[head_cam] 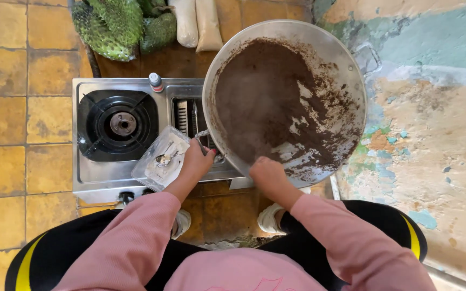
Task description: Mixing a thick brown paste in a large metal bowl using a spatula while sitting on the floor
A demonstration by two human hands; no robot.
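Big pan [346,70] blocks right burner; left burner [117,124] seemingly open.

The pan [346,59] is silver-grey, coated inside with dark brown powder [265,97] broken by pale streaks; the stove [95,178] is steel-grey with a black burner [122,124]; the small bottle [156,82] shows a red band under a grey cap; the fruits [109,24] are green and spiky-textured; the floor tiles [6,64] are mottled ochre; the sleeves [130,237] are pink; the trousers [55,253] are black with 1 yellow stripe on each leg.
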